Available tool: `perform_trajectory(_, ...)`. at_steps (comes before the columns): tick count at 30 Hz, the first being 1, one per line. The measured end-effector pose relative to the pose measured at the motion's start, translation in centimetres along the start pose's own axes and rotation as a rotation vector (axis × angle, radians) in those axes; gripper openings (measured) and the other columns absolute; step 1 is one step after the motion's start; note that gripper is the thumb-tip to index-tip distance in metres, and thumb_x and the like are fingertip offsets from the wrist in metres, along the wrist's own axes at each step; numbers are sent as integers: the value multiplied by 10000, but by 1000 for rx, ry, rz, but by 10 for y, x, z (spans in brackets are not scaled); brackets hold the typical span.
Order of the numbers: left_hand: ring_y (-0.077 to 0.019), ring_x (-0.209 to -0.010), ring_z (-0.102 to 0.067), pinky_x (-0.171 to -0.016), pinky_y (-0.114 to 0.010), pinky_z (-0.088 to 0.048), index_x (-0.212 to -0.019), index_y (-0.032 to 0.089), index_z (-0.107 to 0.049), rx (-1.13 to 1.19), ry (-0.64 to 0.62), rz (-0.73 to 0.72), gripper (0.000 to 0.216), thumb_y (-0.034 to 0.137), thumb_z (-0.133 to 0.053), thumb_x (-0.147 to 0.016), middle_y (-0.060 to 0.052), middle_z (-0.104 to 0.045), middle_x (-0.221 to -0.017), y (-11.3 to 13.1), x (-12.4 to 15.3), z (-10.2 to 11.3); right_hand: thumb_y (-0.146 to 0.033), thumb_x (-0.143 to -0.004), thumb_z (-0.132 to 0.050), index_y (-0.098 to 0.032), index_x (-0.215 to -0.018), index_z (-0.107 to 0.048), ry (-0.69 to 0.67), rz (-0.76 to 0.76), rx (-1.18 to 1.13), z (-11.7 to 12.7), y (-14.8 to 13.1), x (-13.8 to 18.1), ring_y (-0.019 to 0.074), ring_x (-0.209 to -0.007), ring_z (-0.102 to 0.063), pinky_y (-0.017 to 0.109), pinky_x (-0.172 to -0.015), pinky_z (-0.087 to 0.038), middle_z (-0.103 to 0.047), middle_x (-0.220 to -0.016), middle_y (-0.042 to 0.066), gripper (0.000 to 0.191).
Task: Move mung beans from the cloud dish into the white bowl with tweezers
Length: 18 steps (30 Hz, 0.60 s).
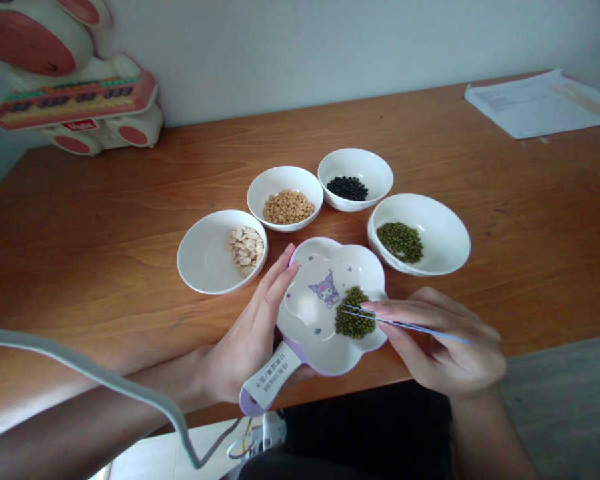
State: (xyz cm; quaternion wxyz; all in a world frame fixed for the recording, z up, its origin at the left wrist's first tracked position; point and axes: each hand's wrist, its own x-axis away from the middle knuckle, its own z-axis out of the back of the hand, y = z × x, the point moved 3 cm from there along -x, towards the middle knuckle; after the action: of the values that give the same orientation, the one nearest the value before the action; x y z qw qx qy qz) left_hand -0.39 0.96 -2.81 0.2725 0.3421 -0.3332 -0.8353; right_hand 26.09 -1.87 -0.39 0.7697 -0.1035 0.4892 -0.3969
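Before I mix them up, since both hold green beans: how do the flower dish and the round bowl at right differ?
The dish is flower-shaped with a cartoon print; the bowl is round and plain white. The dish is at the near edge of the table, the left hand against it and tweezers in the right hand over its beans; the bowl stands untouched behind. Both hold green beans.

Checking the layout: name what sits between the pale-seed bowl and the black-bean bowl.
A white bowl of yellow beans sits there, as the head view shows.
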Motion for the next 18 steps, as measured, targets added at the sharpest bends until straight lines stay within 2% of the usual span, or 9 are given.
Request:
perform_trajectory(7, -431, -1744, -145, -1409, -639, -277, -1799, 211, -80, -5, 6, -30, 1322, 433, -962, -839, -156, -101, -1885, 0, -1, 0, 10, -896, -792, -258, -1282, -773, -18, 2, 17, -3, -1, 0, 136, -667, -743, 269, -565, -613, -874, -1007, 6, 469)
perform_trajectory(18, -445, -1740, -151, -1409, -653, -288, -1801, 212, -79, -19, 4, -19, 1319, 441, -959, -847, -144, -93, -1887, 0, 0, 0, 15, -897, -784, -267, -1282, -776, -16, -4, 16, -2, 1, 1, 129, -647, -726, 264, -547, -602, -875, -1011, -2, 477)
